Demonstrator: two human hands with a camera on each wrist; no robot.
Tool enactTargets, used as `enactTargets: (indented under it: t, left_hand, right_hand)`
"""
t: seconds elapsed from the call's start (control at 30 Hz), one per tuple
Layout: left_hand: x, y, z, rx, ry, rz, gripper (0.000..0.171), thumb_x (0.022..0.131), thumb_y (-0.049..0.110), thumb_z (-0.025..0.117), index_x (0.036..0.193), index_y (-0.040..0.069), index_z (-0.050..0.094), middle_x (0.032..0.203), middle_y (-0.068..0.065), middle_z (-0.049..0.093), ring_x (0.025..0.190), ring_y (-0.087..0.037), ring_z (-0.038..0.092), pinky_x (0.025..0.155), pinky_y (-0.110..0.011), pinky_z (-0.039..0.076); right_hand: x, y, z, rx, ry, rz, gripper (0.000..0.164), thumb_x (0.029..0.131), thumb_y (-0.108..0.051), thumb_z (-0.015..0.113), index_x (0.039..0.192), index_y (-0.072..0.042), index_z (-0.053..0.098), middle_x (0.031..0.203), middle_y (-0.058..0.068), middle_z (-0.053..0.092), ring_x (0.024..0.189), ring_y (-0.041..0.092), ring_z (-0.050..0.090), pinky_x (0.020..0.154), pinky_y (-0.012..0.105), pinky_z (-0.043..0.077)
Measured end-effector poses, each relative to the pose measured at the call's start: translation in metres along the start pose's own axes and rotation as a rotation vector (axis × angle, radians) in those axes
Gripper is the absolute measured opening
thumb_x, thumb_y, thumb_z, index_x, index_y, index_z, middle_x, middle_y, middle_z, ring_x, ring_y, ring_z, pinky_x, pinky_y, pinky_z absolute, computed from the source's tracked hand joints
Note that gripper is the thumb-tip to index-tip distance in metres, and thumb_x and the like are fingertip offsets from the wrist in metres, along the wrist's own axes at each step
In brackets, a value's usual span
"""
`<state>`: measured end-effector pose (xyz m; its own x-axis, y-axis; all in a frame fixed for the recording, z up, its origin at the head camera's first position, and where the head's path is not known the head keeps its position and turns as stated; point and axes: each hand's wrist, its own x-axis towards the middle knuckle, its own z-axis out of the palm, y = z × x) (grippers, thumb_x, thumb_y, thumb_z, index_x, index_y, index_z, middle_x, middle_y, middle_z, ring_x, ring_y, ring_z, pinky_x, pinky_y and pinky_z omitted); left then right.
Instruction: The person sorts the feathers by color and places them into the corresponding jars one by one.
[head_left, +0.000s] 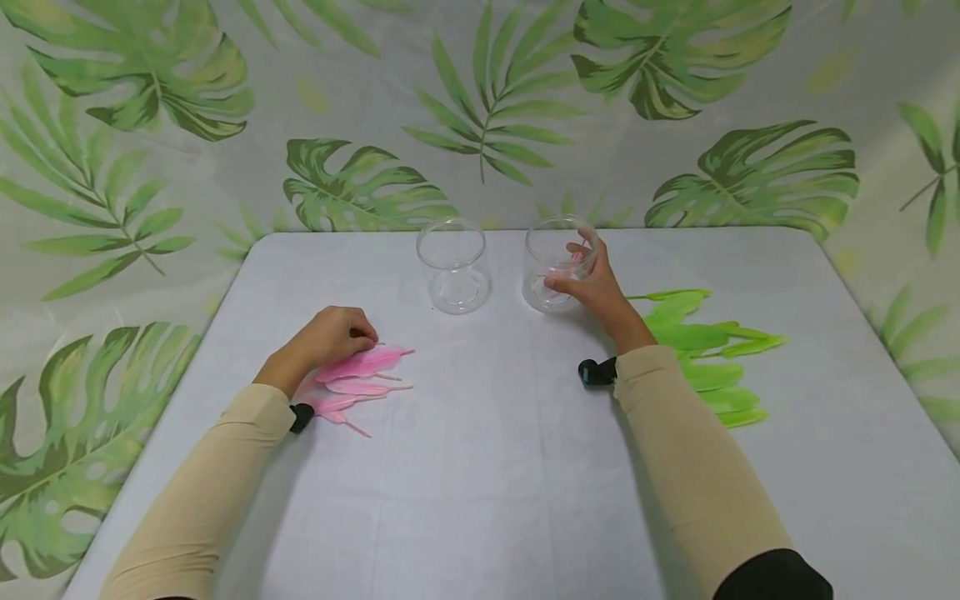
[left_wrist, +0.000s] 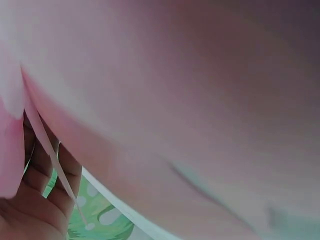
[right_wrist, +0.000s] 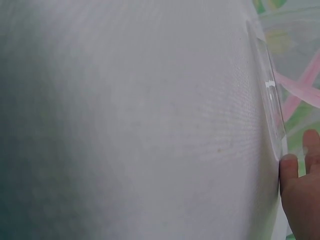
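Observation:
My left hand lies over a small pile of pink feathers, with its fingertips curled together at the upper feather's shaft. In the left wrist view a pink feather and its pale quill cross in front of the fingers. My right hand grips a clear glass cup from its right side, thumb in front and fingers around the back. Pink feathers stand inside this cup; in the right wrist view pink feathers cross behind the glass. The right hand shows at that view's edge.
A second clear glass cup stands just left of the gripped one. Several green feathers lie fanned on the right, partly behind the right forearm. The white-covered table meets a leaf-print cloth at its back edge.

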<state>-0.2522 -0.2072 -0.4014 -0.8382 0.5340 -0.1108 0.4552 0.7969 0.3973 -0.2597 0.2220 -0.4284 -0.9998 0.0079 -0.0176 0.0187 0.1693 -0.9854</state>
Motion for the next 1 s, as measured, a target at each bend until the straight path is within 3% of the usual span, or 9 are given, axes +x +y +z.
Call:
enactTargets:
  t: [0.13,0.37,0.53,0.67,0.8,1.0]
  left_hand:
    - [-0.002,0.002,-0.008,-0.003,-0.011,-0.009,0.01,0.091,0.01,0.068,0.093,0.008,0.078,0.094,-0.005,0.072,0.09,-0.023,0.065,0.085,-0.042,0.053]
    - [-0.011,0.001,-0.038,-0.07,0.122,-0.02,0.01,0.091,0.008,0.068,0.096,0.004,0.077,0.094,-0.009,0.073,0.087,-0.022,0.062,0.081,-0.036,0.049]
    - [-0.011,0.009,-0.046,-0.096,0.101,-0.037,0.013,0.094,0.012,0.066,0.1,0.004,0.074,0.097,-0.01,0.072,0.089,-0.021,0.062,0.085,-0.039,0.05]
    - [-0.008,0.02,-0.049,-0.092,0.078,-0.035,0.013,0.097,0.014,0.064,0.101,0.005,0.071,0.096,-0.013,0.071,0.089,-0.022,0.062,0.084,-0.039,0.05]
    - [-0.003,0.037,-0.057,-0.156,0.059,-0.024,0.014,0.097,0.015,0.063,0.104,0.006,0.07,0.099,-0.012,0.072,0.089,-0.023,0.064,0.08,-0.033,0.05]
    - [0.004,0.069,-0.07,-0.342,0.141,0.072,0.021,0.095,0.015,0.066,0.114,0.008,0.072,0.097,-0.006,0.072,0.085,-0.015,0.064,0.074,-0.024,0.05]
  right_hand:
    - [0.0,-0.001,0.0,0.003,0.003,-0.009,0.099,0.083,-0.014,0.079,0.156,-0.03,0.013,0.16,0.01,0.032,0.146,0.029,0.033,0.123,0.048,0.026]
    - [0.001,0.0,0.002,-0.001,-0.011,0.008,0.099,0.084,-0.016,0.079,0.156,-0.031,0.012,0.161,0.009,0.029,0.147,0.028,0.031,0.124,0.047,0.025]
    - [0.001,0.001,-0.001,0.003,-0.001,0.005,0.099,0.083,-0.014,0.079,0.155,-0.031,0.013,0.161,0.008,0.03,0.147,0.029,0.031,0.124,0.047,0.025]
    - [0.002,0.0,-0.003,0.005,-0.005,-0.002,0.1,0.083,-0.014,0.079,0.156,-0.031,0.012,0.162,0.009,0.029,0.147,0.029,0.031,0.123,0.047,0.026]
    - [0.0,-0.004,-0.005,0.035,-0.008,0.008,0.101,0.082,-0.009,0.079,0.157,-0.027,0.012,0.161,0.012,0.029,0.147,0.031,0.031,0.123,0.048,0.025]
    - [-0.014,-0.025,-0.001,0.032,-0.044,0.012,0.101,0.082,-0.006,0.076,0.157,-0.016,0.009,0.161,0.02,0.026,0.148,0.037,0.029,0.123,0.049,0.024]
